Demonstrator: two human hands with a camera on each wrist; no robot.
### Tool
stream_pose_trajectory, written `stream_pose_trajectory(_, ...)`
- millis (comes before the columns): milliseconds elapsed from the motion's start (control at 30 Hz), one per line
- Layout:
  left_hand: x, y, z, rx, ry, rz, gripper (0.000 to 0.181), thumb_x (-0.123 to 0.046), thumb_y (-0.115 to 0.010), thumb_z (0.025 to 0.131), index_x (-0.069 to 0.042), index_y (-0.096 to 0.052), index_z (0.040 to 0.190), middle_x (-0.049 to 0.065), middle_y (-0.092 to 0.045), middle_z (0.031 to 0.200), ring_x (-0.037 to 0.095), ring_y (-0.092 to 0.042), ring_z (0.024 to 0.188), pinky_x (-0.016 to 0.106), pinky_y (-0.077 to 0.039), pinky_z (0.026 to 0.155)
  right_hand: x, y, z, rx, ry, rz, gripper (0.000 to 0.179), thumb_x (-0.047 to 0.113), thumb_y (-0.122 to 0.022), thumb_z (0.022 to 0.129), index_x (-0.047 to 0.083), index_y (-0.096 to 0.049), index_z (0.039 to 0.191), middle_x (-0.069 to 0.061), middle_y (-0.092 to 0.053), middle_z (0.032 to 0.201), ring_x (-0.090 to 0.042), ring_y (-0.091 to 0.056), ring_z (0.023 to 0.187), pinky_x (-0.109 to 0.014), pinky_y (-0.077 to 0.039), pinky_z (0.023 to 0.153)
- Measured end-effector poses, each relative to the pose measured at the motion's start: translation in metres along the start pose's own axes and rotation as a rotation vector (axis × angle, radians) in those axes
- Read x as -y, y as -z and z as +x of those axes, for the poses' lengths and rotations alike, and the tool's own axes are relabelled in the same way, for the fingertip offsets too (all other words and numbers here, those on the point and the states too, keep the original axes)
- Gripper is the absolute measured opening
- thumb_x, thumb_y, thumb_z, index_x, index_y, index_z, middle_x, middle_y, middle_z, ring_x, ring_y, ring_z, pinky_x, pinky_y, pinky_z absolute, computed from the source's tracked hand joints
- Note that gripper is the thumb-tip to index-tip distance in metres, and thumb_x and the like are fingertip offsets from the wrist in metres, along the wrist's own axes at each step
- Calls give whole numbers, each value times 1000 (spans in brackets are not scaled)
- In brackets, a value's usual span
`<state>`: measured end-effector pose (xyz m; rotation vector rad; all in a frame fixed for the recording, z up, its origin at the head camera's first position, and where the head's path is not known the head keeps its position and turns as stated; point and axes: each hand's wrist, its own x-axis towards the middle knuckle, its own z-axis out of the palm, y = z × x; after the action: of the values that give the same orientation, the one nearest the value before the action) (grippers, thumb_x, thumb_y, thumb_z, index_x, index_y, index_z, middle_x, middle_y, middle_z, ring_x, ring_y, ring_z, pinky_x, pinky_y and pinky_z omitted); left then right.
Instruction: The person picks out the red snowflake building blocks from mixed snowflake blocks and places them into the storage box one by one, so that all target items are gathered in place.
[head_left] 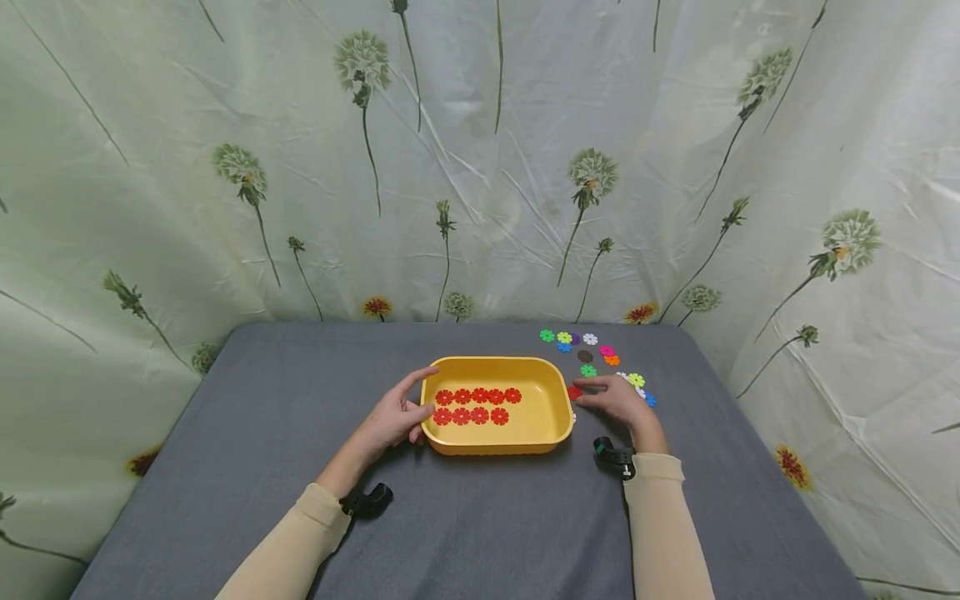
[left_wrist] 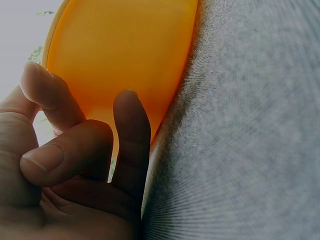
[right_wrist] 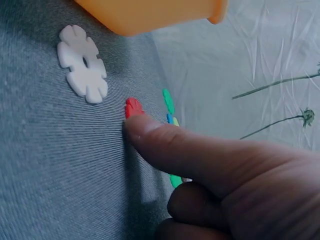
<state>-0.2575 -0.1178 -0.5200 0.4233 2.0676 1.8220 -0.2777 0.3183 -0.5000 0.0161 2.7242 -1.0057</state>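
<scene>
A yellow plastic basin (head_left: 491, 448) stands in front of me, with red flower-shaped discs (head_left: 480, 396) laid in two rows on its floor. My left hand (head_left: 393, 417) grips the basin's left end, thumb at the rim and other fingers against the outer wall (left_wrist: 125, 45). Just beyond the right end, my right hand (head_left: 618, 404) pinches another red flower disc (right_wrist: 133, 106) between thumb and index finger, close over the cloth. The thumb (right_wrist: 160, 140) covers part of this disc in the right wrist view. A white flower disc (right_wrist: 82, 65) lies flat near the basin wall.
Loose flower discs in green (head_left: 547, 336), brown (head_left: 585, 356), orange (head_left: 612, 360), yellow-green (head_left: 637, 380) and other colours lie scattered at the back right. Grey cloth (head_left: 300, 392) covers the table. Behind it hangs a dandelion-print curtain (head_left: 480, 167).
</scene>
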Motion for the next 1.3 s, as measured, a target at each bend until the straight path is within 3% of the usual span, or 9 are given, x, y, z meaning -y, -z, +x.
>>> stream_pose_trajectory(100,0,0,0,0,0,3,66,-14,-64,105,-25,-36,164,-5,-59,53,14,-52,45,24,-33,41,2,-2,0,-16,-11,-9,49,29,-79,96,9,-70,140,-26,-59,151,-46,-55,138,-64,-44,114)
stream_pose_trajectory(267,0,0,0,1,6,1,66,-14,-64,105,-26,-36,164,-5,-60,53,15,-52,45,24,-34,41,4,-5,2,-42,-43,3,44,27,-79,95,10,-74,135,-26,-61,149,-43,-59,130,-63,-47,111)
stream_pose_trajectory(400,0,0,0,2,3,-1,66,-14,-64,105,-25,-36,164,-5,-60,53,15,-53,46,24,-34,41,5,-5,3,-63,-47,24,39,22,-82,92,5,-76,127,-24,-69,135,-34,-62,105,-47,-54,93)
stream_pose_trajectory(500,0,0,1,4,2,4,66,-14,-64,105,-25,-36,164,-5,-60,53,15,-53,46,25,-34,41,6,-5,2,-69,-61,45,33,18,-83,90,0,-74,116,-20,-71,111,-27,-55,88,-34,-46,75)
stream_pose_trajectory(633,0,0,0,0,4,6,66,-14,-64,105,-26,-36,164,-5,-60,54,15,-53,46,24,-33,41,7,-4,1,-76,-88,55,28,21,-80,93,-2,-74,109,-14,-67,97,-24,-54,86,-29,-43,71)
stream_pose_trajectory(800,0,1,1,0,9,-6,66,-13,-63,105,-27,-36,164,-5,-59,53,15,-54,46,24,-32,41,8,-2,1,-111,-52,60,32,24,-76,97,-4,-76,113,-14,-73,98,-23,-58,87,-28,-47,73)
stream_pose_trajectory(1033,0,0,1,-3,10,2,66,-13,-63,105,-26,-36,164,-5,-60,52,15,-53,45,24,-32,41,13,5,-1,-157,5,139,30,21,-73,98,-6,-75,111,-8,-73,86,-17,-53,78,-28,-44,68)
stream_pose_trajectory(1300,-2,-1,1,-15,22,6,66,-15,-64,105,-28,-37,163,-5,-60,53,15,-53,45,24,-32,41,32,16,-11,-173,32,213,37,28,-73,99,-5,-74,116,-22,-75,106,-18,-49,80,-30,-36,65)
